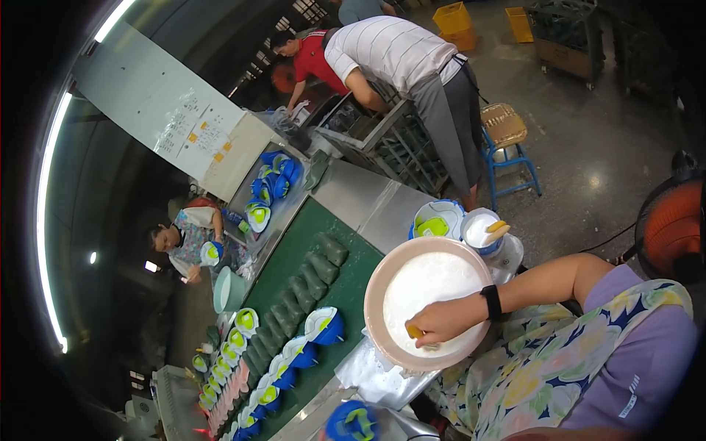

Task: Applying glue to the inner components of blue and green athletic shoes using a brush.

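My right hand [445,321], a black band on its wrist, reaches into a wide pale pink basin [373,301] of white powder or paste [430,283]. Its fingers are closed on a small yellow piece [414,331], whose kind I cannot make out. Past the basin's far rim are a cup of white stuff [478,229] with a yellowish handled tool [498,231] across it, and a blue-and-white cupped piece with lime inside [435,220]. Of my left arm only a bit of skin [544,434] shows at the lower edge; the hand is out of sight. A blue-and-lime piece [351,422] is nearby.
Along a green conveyor belt [342,290] run rows of grey-green elongated forms [301,292] and blue-white-lime cupped pieces [323,325]. One co-worker [195,239] holds such a piece across the belt; another [397,51] bends over a crate [375,132]. A stool [507,140] and orange fan [668,228] stand right.
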{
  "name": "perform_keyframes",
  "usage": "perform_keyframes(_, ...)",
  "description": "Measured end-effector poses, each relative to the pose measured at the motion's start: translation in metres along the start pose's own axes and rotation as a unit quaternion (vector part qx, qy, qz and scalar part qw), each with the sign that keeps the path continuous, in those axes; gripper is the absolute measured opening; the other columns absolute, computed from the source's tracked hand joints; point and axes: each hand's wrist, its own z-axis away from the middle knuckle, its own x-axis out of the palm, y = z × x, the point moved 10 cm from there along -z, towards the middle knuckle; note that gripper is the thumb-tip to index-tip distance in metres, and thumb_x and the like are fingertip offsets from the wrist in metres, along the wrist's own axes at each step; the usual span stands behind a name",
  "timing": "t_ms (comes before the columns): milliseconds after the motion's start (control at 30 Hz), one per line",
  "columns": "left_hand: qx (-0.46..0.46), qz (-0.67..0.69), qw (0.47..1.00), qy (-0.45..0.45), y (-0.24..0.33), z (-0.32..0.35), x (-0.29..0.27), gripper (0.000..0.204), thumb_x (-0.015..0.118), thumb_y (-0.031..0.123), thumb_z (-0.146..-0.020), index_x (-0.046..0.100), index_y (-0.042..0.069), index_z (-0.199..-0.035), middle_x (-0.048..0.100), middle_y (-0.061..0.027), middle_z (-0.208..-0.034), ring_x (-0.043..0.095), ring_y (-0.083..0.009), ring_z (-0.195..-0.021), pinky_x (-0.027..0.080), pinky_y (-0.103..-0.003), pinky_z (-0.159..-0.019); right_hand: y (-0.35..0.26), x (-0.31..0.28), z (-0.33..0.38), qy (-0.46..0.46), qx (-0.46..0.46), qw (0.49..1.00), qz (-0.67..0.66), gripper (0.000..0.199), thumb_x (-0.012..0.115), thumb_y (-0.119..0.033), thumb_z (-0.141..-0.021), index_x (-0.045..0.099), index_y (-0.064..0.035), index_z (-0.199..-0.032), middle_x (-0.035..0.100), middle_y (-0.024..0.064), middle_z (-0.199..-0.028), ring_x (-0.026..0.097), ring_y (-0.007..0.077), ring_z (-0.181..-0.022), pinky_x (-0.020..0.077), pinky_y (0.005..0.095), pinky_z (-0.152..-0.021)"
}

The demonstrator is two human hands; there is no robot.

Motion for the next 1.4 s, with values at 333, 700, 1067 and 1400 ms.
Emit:
perform_keyframes(333,0.073,-0.243,0.962,-0.102,-0.026,0.01,0.138,0.068,0.057,0.003,-0.074,0.044,-0.002,-0.141,0.05,-0.021,-0.137,0.046,-0.0331,-0.131,0.032,-0.035,-0.11,0.013,-0.002,0.001,-0.03,0.027,0.998,0.047,0.028,0.062,-0.023,-0.086,0.058,0.003,-0.096,0.065,0.0237,-0.09,0.064,0.0414,-0.087,0.0498,0.0469,-0.08)
perform_keyframes(700,0.234,-0.302,0.923,-0.049,0.104,0.033,0.17,0.038,0.056,0.007,-0.093,0.052,0.006,-0.131,0.066,-0.0083,-0.111,0.066,-0.025,-0.097,0.055,-0.033,-0.082,0.039,-0.074,0.0,0.081,-0.003,0.985,0.153,0.016,0.063,-0.017,-0.087,0.062,-0.002,-0.093,0.064,0.0168,-0.087,0.062,0.035,-0.083,0.0481,0.0415,-0.078)
perform_keyframes(1067,0.039,0.131,0.953,-0.271,0.121,0.038,0.378,0.043,0.06,0.014,-0.093,0.049,0.005,-0.133,0.06,-0.0099,-0.122,0.063,-0.0245,-0.105,0.052,-0.036,-0.091,-0.044,-0.1,-0.039,0.104,-0.146,0.978,-0.111,0.022,0.064,-0.023,-0.09,0.057,-0.0021,-0.087,0.066,0.012,-0.082,0.063,0.0249,-0.07,0.0484,0.0342,-0.064)
perform_keyframes(1400,0.265,0.262,0.91,-0.178,0.13,0.059,0.388,0.046,0.061,0.018,-0.093,0.047,0.005,-0.135,0.058,-0.0096,-0.126,0.061,-0.0235,-0.108,0.051,-0.037,-0.094,0.015,-0.107,-0.005,0.257,0.056,0.963,-0.055,0.036,0.071,-0.028,-0.083,0.063,0.0073,-0.086,0.066,0.0209,-0.072,0.066,0.0288,-0.062,0.0503,0.0332,-0.058)
